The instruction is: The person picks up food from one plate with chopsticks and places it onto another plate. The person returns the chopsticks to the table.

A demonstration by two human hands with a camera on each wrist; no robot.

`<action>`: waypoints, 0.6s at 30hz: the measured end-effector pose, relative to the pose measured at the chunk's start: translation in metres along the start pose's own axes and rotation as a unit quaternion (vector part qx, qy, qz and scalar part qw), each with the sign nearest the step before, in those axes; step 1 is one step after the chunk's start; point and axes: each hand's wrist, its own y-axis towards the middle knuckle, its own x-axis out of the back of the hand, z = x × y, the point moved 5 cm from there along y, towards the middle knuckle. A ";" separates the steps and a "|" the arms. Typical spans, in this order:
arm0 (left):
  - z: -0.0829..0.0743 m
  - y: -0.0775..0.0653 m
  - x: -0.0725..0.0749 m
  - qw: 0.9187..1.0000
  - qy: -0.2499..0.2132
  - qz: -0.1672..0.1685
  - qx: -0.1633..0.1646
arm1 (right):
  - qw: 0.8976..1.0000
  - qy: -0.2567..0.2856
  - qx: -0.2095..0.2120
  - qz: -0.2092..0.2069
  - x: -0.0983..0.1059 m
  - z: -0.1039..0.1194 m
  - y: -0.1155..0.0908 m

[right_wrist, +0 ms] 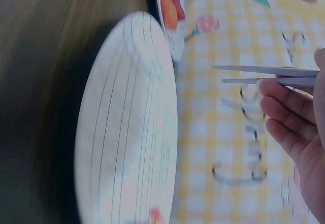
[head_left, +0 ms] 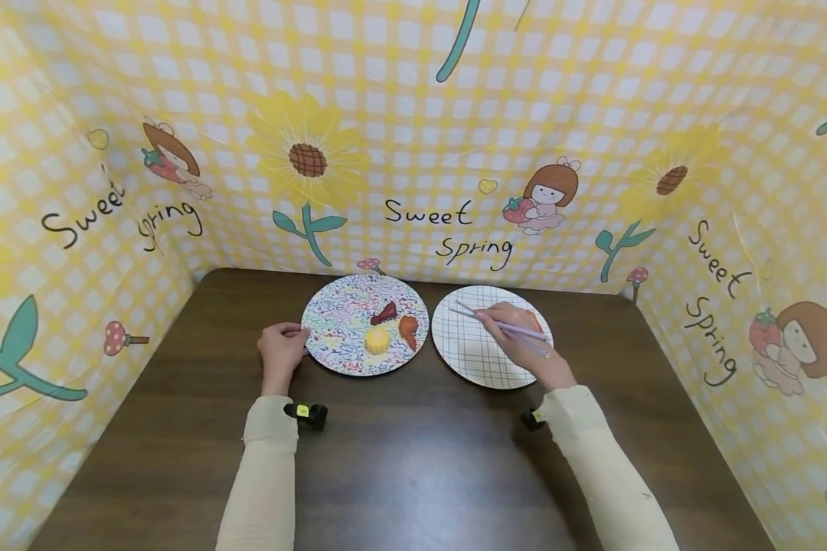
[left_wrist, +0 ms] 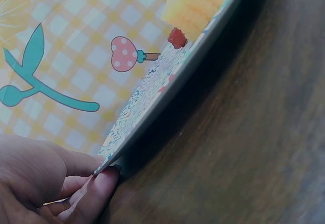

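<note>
My left hand (head_left: 282, 352) pinches the left edge of a round plate (head_left: 338, 306) with a multicoloured squiggle pattern. In the left wrist view, the thumb lies on top of the rim and fingers curl beneath it. On that plate lie a yellow corn piece (head_left: 377, 340), a dark red drumstick-shaped piece (head_left: 384, 312) and an orange-brown piece like a chicken wing (head_left: 408, 330). My right hand (head_left: 524, 340) holds a pair of pale purple chopsticks (right_wrist: 254, 70) above a white plate (head_left: 472, 360) with a dark grid. The chopstick tips are slightly apart, with nothing between them.
A red-orange piece (head_left: 537, 320) on the grid plate is partly hidden behind the right hand. Both plates stand side by side toward the back of the dark wooden table (head_left: 413, 467). Yellow checked cloth (head_left: 413, 168) walls the table at the back and both sides.
</note>
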 end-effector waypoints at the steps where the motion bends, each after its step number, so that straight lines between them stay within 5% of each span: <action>1: 0.000 0.000 0.000 1.000 0.001 -0.001 0.000 | 1.000 -0.003 -0.002 -0.008 0.005 -0.006 -0.006; 5: 0.000 0.000 -0.001 1.000 0.005 0.000 0.004 | 0.999 0.014 -0.039 -0.032 0.025 -0.030 -0.032; 10: 0.000 0.000 -0.001 1.000 0.007 -0.002 0.002 | 0.992 -0.025 -0.119 -0.032 0.052 -0.045 -0.069; 18: -0.002 -0.001 0.000 1.000 0.009 -0.005 -0.006 | 0.985 -0.037 -0.145 -0.089 0.079 -0.054 -0.111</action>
